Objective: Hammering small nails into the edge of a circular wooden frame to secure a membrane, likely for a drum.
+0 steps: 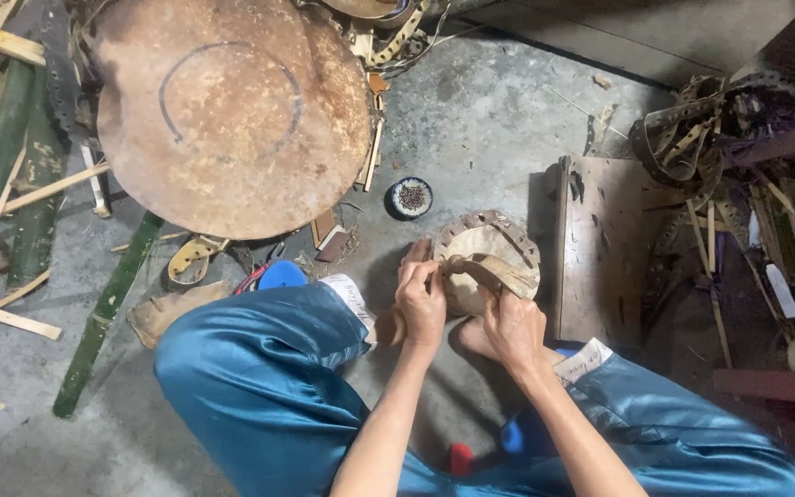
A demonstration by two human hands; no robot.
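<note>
The person is sitting low over a concrete floor (489, 120), knees in shiny blue trousers (259, 387) spreading to either side. Both hands are working at a small round woven piece (489, 248) lying on the floor just right of the picture's centre, its rim ringed with a punched strip. The left hand (421, 299) is curling closed at the piece's 9 o'clock edge, fingers pinching the end of a tan leaf strip (494, 271) that is arching across the piece. The right hand (512, 331) is gripping at the 6 o'clock edge, fingers wrapping shut around the same strip and the piece's rim; the two hands are almost touching.

At 11 o'clock from the piece, a small dark round tin (410, 197) is sitting nearby, holding tiny dark bits. At 3 o'clock, just beside the piece, a worn wooden board (600, 267) is lying flat. Farther off at 10 o'clock, a large rusty round disc (232, 110) is resting among bamboo slats (11, 198) and green poles (108, 308).
</note>
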